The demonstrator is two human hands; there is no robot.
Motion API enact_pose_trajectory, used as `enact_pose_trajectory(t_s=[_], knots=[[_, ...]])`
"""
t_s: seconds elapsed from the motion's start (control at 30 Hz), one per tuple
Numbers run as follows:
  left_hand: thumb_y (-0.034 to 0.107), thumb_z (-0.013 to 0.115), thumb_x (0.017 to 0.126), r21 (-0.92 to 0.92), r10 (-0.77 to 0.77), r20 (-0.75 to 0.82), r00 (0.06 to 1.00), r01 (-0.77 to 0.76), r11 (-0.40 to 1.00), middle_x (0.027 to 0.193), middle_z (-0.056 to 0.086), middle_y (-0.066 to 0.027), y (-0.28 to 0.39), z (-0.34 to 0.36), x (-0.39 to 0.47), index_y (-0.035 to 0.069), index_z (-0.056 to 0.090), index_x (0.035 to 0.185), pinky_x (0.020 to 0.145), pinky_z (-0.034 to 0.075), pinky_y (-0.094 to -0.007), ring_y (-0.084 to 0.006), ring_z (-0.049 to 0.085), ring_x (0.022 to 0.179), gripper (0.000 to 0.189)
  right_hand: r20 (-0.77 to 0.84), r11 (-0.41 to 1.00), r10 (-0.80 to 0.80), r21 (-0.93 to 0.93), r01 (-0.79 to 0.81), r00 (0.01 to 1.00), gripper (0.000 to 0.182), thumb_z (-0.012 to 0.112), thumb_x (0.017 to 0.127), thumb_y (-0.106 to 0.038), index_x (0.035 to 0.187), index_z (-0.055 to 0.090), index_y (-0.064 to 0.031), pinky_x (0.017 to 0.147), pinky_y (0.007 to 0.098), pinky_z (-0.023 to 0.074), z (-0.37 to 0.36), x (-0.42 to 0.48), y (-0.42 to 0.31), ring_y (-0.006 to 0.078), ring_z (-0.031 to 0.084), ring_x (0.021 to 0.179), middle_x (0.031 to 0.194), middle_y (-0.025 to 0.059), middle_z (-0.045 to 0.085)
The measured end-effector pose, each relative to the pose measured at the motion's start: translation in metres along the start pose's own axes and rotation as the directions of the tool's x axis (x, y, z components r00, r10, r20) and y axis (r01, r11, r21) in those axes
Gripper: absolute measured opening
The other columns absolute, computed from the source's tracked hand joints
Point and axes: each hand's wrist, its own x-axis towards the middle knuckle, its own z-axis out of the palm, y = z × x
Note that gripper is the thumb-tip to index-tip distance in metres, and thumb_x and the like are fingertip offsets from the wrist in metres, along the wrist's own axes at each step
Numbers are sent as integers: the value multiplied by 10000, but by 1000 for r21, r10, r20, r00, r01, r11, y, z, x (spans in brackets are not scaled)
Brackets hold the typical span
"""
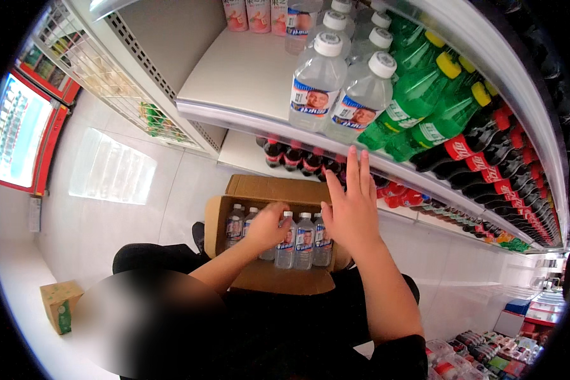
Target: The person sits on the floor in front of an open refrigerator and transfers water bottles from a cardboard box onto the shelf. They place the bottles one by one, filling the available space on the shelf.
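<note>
An open cardboard box stands before me, holding several clear plastic bottles with white caps and blue-and-white labels, among them a bottle. Over those bottles is my left hand, its fingers bent near a white cap; whether it grips that bottle cannot be told. Above the box's right side, my right hand is raised with fingers spread and nothing in it. Its fingertips come close to the shelf's front edge, just below a matching clear bottle. Another such bottle stands beside it on the shelf.
Right of the clear bottles, the shelf bears green bottles with yellow caps and rows of cola bottles. Pink cartons stand at its back. A lower shelf holds small dark bottles. A wire rack and lit cooler are left.
</note>
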Motion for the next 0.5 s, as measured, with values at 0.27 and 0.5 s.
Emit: enact_pose_trajectory(t_s=[0.27,0.5], knots=[[449,758,856,121,-476,401,783,469,875,1164,677,-352,-71,112,-34,-85,390,1295,870,568,-541,-482,692,1065,783,-21,996,83,13,-83,996,588,757,799,-138,1351,608,-1,1139,607,363,5,-3,-3,519,217,1523,1661,273,207],[420,879,720,-126,-517,289,805,568,813,1056,711,-312,-108,145,-19,-66,414,1231,874,578,-504,-454,716,995,845,-65,991,131,2,-131,989,518,732,807,-120,1308,649,-16,1149,616,353,4,2,-2,521,230,1517,1663,276,206]])
